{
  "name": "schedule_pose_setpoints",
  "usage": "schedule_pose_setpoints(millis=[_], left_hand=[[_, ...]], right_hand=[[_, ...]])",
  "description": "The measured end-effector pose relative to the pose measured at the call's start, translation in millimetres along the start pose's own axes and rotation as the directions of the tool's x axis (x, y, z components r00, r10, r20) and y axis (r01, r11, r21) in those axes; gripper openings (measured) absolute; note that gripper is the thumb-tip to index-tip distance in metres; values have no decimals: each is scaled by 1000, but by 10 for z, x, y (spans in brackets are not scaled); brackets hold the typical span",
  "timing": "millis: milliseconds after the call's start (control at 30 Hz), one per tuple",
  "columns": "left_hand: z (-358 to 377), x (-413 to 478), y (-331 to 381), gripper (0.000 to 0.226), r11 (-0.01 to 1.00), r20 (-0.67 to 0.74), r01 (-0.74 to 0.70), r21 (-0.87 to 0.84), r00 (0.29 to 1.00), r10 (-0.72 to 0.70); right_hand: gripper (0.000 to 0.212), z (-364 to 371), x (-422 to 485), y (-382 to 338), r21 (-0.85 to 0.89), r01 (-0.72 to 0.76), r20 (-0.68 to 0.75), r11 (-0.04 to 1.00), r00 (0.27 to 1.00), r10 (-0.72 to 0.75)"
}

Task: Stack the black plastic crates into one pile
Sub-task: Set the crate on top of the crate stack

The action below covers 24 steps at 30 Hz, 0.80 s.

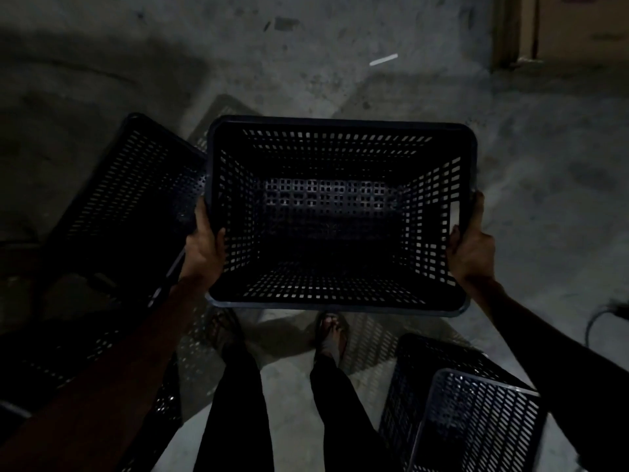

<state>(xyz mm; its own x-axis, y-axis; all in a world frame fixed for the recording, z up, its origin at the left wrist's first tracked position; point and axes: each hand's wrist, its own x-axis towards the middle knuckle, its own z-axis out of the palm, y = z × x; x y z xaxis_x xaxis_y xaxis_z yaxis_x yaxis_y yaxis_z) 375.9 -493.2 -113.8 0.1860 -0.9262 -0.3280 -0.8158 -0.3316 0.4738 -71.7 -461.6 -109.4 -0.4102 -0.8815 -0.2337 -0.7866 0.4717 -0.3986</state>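
I hold a black perforated plastic crate (340, 131) upright in front of me, above the floor, its open top facing the camera. My left hand (204, 247) grips its left rim and my right hand (471, 248) grips its right rim. A second black crate (129, 185) lies tilted on the floor to the left, partly behind my left arm. A third black crate (476, 403) lies on its side at the lower right, beside my right leg.
The floor is dim grey concrete (306, 63). My legs and sandalled feet (332, 335) stand below the held crate. A cardboard box (571, 25) sits at the top right, a white strip (384, 59) lies on the floor, and a cable (602, 318) curls at the right edge.
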Motion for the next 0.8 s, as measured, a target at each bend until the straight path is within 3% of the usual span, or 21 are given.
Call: schedule_pose_setpoints(millis=[200,400,600,700,800], left_hand=[[-8,-94,-43,68,998,2,-63,-14,998,63],[26,4,30,65,997,-17,-4,79,1000,5],[91,-73,-16,67,987,-50,-158,4,986,158],[98,-42,-9,68,949,-111,-246,199,956,271],[112,-16,8,72,931,-92,-228,286,960,263]], right_hand=[[68,26,-100,104,15,5,7,1000,1000,-5],[67,38,-176,150,-83,43,-40,996,998,-46],[63,59,-131,70,-151,78,-115,985,989,-96],[62,53,-87,109,-260,212,-87,942,966,-242],[63,57,-71,72,-369,281,2,886,953,-302]])
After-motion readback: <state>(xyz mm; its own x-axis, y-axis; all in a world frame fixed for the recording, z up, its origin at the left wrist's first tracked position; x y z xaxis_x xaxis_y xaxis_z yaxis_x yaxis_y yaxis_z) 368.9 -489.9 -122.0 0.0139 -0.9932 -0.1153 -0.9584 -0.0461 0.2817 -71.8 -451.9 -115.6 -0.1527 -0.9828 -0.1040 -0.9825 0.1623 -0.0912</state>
